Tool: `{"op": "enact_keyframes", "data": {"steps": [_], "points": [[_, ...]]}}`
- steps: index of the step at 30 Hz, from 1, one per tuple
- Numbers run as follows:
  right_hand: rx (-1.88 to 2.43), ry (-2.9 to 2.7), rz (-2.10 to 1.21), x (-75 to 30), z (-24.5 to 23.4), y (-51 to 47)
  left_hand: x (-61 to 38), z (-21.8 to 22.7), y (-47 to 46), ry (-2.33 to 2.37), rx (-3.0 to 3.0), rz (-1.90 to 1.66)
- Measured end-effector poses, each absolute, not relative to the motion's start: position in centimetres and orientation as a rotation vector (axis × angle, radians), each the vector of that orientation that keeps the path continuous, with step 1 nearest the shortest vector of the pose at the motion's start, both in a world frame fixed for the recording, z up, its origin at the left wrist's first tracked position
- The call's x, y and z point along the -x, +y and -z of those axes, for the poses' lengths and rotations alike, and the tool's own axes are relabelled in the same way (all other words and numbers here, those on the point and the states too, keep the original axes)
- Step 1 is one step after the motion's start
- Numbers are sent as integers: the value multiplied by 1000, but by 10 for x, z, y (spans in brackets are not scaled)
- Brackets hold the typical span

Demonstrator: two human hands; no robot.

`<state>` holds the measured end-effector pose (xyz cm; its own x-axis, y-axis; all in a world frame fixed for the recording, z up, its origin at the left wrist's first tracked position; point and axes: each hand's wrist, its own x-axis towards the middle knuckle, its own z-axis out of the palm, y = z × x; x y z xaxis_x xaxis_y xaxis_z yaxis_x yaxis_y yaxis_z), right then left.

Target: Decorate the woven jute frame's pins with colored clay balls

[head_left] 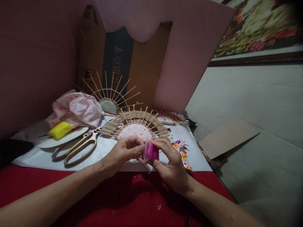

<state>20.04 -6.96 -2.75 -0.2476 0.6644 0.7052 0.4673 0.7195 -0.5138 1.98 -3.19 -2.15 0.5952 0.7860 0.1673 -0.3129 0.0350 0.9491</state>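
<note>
Both hands meet at a small clear plastic packet (151,151) with something bright magenta in it, perhaps modelling clay. My right hand (171,162) grips the packet between thumb and fingers from the right. On the other side, my left hand (129,149) pinches the packet's left edge; its fingertips are partly hidden. Just behind the hands lies a woven fan-shaped piece (138,117) with thin sticks, yellow and pink bead tips, and a half-round centre of pink dotted cloth (135,131). Gold-handled scissors (80,148) lie left of my left hand.
A yellow packet (60,130) and crumpled dotted cloth (77,105) sit at the left. Another stick frame (109,91) leans against the cardboard box (149,63). Flower-patterned pieces (181,148) lie right of the hands. White paper (106,159) covers part of the red cloth (132,201).
</note>
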Motion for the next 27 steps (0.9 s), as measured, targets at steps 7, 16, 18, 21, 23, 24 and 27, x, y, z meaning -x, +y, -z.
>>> {"op": "enact_keyframes", "data": {"steps": [7, 16, 18, 21, 23, 24, 27], "points": [[864, -1893, -247, -200, 28, -71, -19, 29, -28, 451, -1301, -902], [867, -1903, -257, -201, 28, -68, -19, 27, -29, 486, -1320, -891], [870, -1903, -249, -201, 28, -68, -19, 25, -30, 481, -1303, -884], [883, -1902, -241, -201, 29, -69, -20, 24, -30, 457, -1283, -879], [894, -1905, -244, -202, 30, -69, -20, 24, -30, 469, -1295, -881], [897, -1906, -244, -202, 30, -69, -21, 24, -30, 481, -1304, -881], [902, -1907, -245, -202, 30, -69, -20, 24, -30, 484, -1311, -876]]}}
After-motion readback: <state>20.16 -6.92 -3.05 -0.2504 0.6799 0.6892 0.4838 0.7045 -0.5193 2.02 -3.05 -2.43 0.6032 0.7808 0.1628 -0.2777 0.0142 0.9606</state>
